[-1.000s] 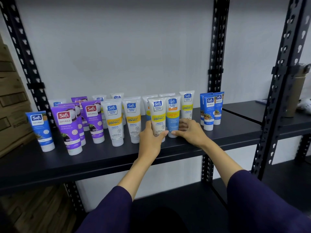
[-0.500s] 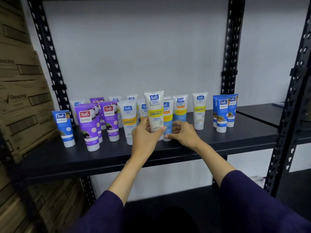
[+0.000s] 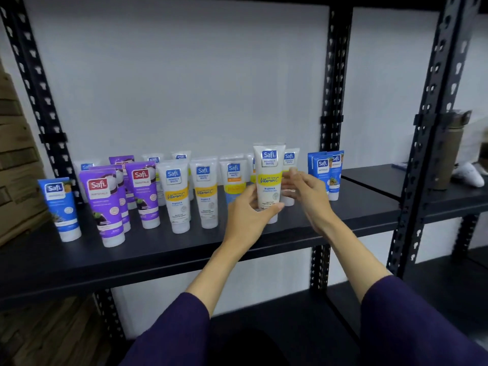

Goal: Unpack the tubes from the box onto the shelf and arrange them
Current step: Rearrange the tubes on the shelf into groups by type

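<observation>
A white tube with a yellow Vitamin C band (image 3: 269, 178) is held upright just above the black shelf (image 3: 343, 215), gripped low down by my left hand (image 3: 248, 210). My right hand (image 3: 306, 191) hovers beside it on the right, fingers apart, holding nothing. Several more tubes stand cap-down in rows on the shelf: white and yellow ones (image 3: 177, 196), purple ones (image 3: 104, 204), a lone blue one (image 3: 60, 204) at the left, and two blue ones (image 3: 324, 170) at the right. No box is in view.
Black perforated uprights (image 3: 330, 101) frame the shelf bay. Brown cardboard cartons (image 3: 15, 165) are stacked at the left. On the neighbouring shelf to the right stand a dark olive bottle (image 3: 451, 151) and a white object (image 3: 470, 175). A lower shelf (image 3: 290, 320) lies below.
My left hand has lifted the white Vitamin C tube from the row and carried it right. My right hand has risen off the shelf and opened beside it.
</observation>
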A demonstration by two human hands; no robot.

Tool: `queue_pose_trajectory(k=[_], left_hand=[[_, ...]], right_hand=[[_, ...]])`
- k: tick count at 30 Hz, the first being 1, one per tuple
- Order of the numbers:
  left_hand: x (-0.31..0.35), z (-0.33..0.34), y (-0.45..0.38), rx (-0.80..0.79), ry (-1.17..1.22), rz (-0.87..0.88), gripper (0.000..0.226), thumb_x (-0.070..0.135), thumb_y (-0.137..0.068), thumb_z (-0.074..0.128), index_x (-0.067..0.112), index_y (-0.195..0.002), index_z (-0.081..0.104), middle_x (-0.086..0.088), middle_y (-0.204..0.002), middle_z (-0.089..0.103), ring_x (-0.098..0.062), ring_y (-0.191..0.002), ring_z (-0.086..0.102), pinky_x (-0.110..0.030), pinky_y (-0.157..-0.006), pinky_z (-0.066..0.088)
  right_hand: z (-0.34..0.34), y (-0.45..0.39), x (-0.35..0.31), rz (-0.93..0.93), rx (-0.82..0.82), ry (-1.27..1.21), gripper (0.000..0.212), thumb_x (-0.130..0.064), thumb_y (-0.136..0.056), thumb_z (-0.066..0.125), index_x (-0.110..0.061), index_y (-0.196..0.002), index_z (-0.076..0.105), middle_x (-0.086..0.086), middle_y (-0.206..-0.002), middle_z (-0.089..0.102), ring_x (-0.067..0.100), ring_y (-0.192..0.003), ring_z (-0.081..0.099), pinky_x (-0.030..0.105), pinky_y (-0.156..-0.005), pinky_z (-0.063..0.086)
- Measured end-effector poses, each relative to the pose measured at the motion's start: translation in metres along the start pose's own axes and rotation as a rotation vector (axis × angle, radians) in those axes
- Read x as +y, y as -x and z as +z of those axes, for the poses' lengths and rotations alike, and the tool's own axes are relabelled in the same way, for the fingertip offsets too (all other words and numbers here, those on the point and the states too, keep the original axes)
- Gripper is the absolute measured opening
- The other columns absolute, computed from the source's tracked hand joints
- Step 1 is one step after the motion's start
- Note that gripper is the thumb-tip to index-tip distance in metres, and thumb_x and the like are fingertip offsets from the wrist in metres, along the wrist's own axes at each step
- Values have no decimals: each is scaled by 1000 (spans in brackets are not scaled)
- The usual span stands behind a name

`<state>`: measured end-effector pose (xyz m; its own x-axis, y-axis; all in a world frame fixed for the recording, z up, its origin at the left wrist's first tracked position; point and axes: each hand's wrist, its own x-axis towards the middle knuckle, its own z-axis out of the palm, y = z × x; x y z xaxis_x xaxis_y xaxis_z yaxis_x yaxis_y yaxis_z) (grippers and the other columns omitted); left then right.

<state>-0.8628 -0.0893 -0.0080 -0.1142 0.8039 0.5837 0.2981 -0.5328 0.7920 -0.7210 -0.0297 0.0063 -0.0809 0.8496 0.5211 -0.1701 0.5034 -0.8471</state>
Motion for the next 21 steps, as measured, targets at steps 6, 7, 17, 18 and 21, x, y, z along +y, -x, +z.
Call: queue_pose_trajectory(k=[6,7,17,18,21], left_hand=[[-14,39,-5,-98,-72,-18,41,26,-76,79,23,-113,62,11,-100,70,8,-90,64,-8,-76,49],[-18,40,-5,-105,-92,-18,41,29,-78,76,24,-116,60,11,-104,69,6,-93,64,-12,-80,51],[-39,42,-2,-114,-965,82,34,40,-98,37,18,-106,62,-2,-103,66,-20,-91,60,-30,-65,43],[-40,43,-2,-115,-977,82,34,38,-98,36,18,-101,62,-2,-99,67,-20,-88,60,-30,-63,41],[-41,44,-3,-117,-992,87,34,36,-98,34,17,-97,62,-2,-96,66,-20,-84,60,-30,-61,40]], right_hand=[[-22,-3,-11,6,-54,-68,28,-12,-87,64,-4,-113,63,9,-106,71,19,-97,69,26,-77,55],[-25,-4,-10,8,-31,-69,28,-10,-87,64,-3,-114,63,9,-106,71,19,-97,69,26,-77,55],[-37,-17,11,-7,25,86,26,-14,-88,64,-13,-114,61,0,-110,69,12,-103,66,32,-88,54],[-37,-13,15,-4,20,101,30,-13,-86,67,-14,-115,60,-1,-110,69,11,-103,66,31,-90,54],[-40,3,26,-25,91,266,45,-20,-78,76,-15,-120,58,-4,-110,68,6,-99,65,23,-86,53]])
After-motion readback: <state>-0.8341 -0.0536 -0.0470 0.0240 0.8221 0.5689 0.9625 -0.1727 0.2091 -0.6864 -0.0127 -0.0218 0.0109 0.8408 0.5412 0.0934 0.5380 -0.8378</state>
